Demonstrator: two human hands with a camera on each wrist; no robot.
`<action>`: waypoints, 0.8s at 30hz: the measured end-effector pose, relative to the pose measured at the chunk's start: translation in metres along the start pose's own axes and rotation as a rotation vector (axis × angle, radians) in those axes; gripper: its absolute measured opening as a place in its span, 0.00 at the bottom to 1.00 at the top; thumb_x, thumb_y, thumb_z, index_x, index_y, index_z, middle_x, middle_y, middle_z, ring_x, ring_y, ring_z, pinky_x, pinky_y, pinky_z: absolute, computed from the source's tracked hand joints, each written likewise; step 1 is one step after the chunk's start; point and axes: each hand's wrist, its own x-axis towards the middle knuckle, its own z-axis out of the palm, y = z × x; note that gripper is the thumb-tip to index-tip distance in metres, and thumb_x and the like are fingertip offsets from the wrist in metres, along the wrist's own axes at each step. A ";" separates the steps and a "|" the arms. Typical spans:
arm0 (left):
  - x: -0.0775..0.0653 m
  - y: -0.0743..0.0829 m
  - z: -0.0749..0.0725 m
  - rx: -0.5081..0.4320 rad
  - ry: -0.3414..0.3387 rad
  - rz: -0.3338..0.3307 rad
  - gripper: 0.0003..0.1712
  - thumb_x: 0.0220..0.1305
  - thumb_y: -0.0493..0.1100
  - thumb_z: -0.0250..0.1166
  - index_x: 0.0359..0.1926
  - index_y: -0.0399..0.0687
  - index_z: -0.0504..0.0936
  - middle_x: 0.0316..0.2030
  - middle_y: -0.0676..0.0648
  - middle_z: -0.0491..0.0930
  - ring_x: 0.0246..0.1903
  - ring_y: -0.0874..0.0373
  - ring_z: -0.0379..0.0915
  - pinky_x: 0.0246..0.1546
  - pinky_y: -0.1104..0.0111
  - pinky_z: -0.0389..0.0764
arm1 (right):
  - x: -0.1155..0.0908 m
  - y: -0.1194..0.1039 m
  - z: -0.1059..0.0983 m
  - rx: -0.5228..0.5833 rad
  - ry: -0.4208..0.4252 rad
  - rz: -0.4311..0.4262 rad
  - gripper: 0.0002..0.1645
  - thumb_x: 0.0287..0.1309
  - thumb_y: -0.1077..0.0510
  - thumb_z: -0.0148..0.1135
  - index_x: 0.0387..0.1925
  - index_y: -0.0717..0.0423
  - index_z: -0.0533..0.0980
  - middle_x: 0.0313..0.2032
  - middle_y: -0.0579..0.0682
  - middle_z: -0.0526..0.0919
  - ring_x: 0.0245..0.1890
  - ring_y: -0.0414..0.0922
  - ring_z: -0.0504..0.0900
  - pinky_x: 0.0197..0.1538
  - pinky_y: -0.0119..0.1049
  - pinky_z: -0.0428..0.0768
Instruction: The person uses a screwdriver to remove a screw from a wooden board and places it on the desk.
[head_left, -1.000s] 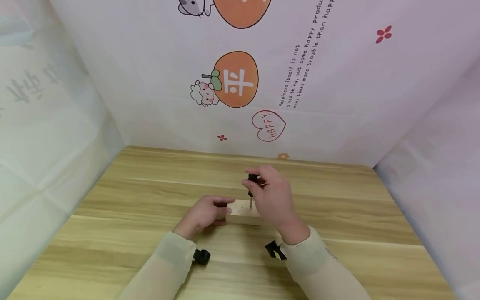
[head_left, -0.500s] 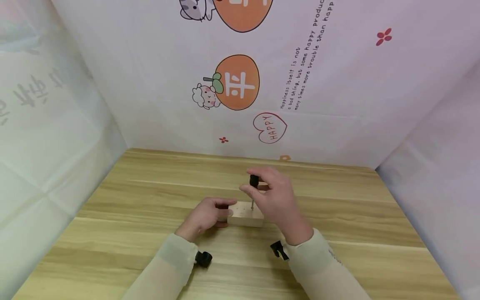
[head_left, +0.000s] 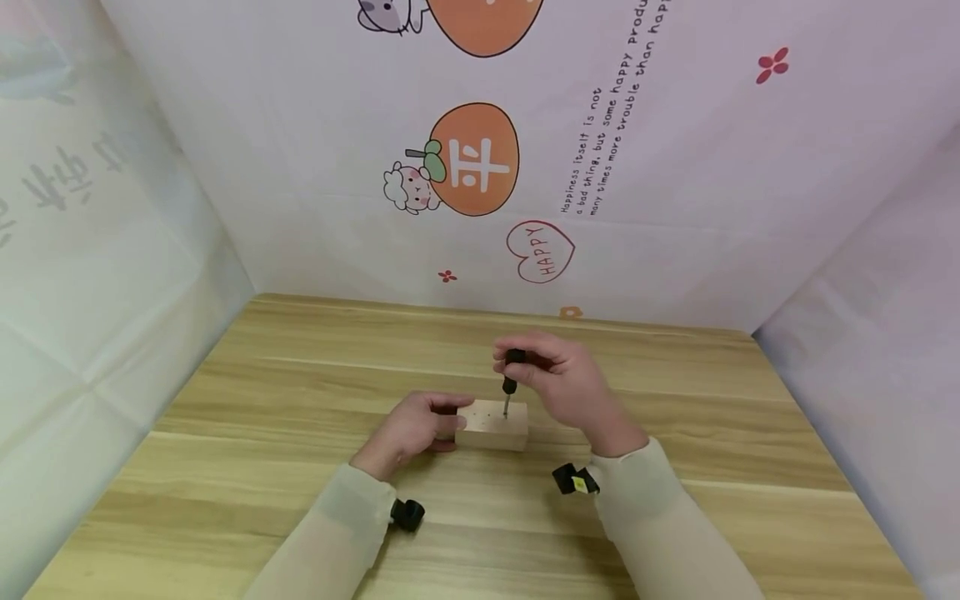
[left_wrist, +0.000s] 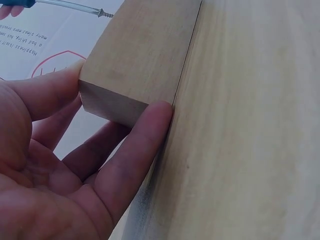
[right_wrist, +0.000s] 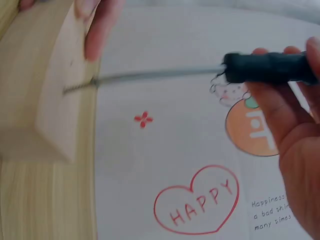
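Note:
A pale wooden block [head_left: 491,435] lies on the table, with small holes in its top face. My left hand [head_left: 414,429] grips its left end between thumb and fingers, also plain in the left wrist view. My right hand [head_left: 573,387] holds a screwdriver [head_left: 511,382] by its black handle, upright over the block. In the right wrist view the metal shaft [right_wrist: 160,75] meets the head of a screw [right_wrist: 80,87], whose threaded part stands partly out of the block's top. The left wrist view shows the screw above the block's edge.
The wood-grain table [head_left: 300,500] is bounded by a printed white cloth [head_left: 337,233] at the back and on both sides. Black wrist cameras [head_left: 407,516] hang close above the table on both arms.
My right hand has shifted to the right and turned about the handle, and the screwdriver now leans slightly rightward at its top. My left hand and the block stay in place.

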 end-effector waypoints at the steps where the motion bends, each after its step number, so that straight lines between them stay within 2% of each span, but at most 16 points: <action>1: 0.000 0.000 0.000 -0.002 -0.002 -0.001 0.21 0.68 0.35 0.65 0.61 0.44 0.82 0.63 0.44 0.73 0.57 0.49 0.72 0.43 0.58 0.84 | 0.000 0.001 -0.001 0.032 -0.013 0.002 0.22 0.61 0.73 0.63 0.57 0.61 0.79 0.43 0.54 0.84 0.42 0.50 0.85 0.45 0.42 0.84; 3: 0.001 -0.001 0.000 -0.001 -0.006 -0.004 0.21 0.68 0.35 0.66 0.61 0.44 0.82 0.63 0.44 0.73 0.58 0.49 0.72 0.43 0.58 0.84 | -0.001 0.003 0.000 0.047 -0.013 -0.009 0.24 0.63 0.73 0.62 0.60 0.62 0.75 0.44 0.55 0.83 0.43 0.51 0.85 0.46 0.43 0.84; 4: 0.001 -0.001 -0.001 -0.003 -0.007 -0.004 0.21 0.68 0.35 0.66 0.61 0.44 0.82 0.64 0.44 0.73 0.57 0.49 0.72 0.44 0.58 0.84 | -0.001 0.004 0.001 0.014 -0.007 -0.026 0.23 0.63 0.73 0.62 0.60 0.62 0.75 0.44 0.55 0.83 0.42 0.50 0.85 0.46 0.42 0.84; 9: 0.003 -0.001 -0.001 0.004 -0.008 -0.004 0.21 0.67 0.36 0.66 0.60 0.44 0.82 0.64 0.45 0.73 0.57 0.50 0.73 0.43 0.58 0.84 | -0.002 -0.001 0.012 -0.270 0.083 -0.133 0.18 0.59 0.66 0.70 0.52 0.60 0.78 0.43 0.52 0.83 0.40 0.46 0.84 0.41 0.39 0.85; 13: 0.003 -0.001 -0.002 0.011 -0.009 -0.002 0.20 0.67 0.36 0.66 0.60 0.45 0.82 0.64 0.45 0.72 0.56 0.49 0.73 0.43 0.58 0.84 | -0.003 -0.008 0.019 -0.408 0.177 -0.159 0.24 0.51 0.63 0.78 0.50 0.60 0.81 0.43 0.52 0.80 0.39 0.45 0.82 0.35 0.36 0.86; 19: 0.003 0.000 -0.002 0.006 -0.009 0.002 0.20 0.68 0.35 0.65 0.60 0.44 0.82 0.64 0.46 0.73 0.58 0.49 0.72 0.43 0.58 0.84 | -0.001 -0.010 0.020 -0.420 0.246 -0.205 0.19 0.47 0.68 0.78 0.43 0.61 0.83 0.36 0.52 0.80 0.31 0.44 0.81 0.33 0.32 0.84; 24: 0.002 0.000 -0.001 -0.003 -0.002 -0.003 0.20 0.68 0.34 0.65 0.60 0.44 0.82 0.63 0.44 0.73 0.56 0.50 0.73 0.43 0.58 0.84 | 0.001 -0.009 0.010 -0.372 0.170 -0.174 0.17 0.49 0.69 0.76 0.42 0.58 0.84 0.33 0.47 0.80 0.28 0.42 0.81 0.31 0.36 0.84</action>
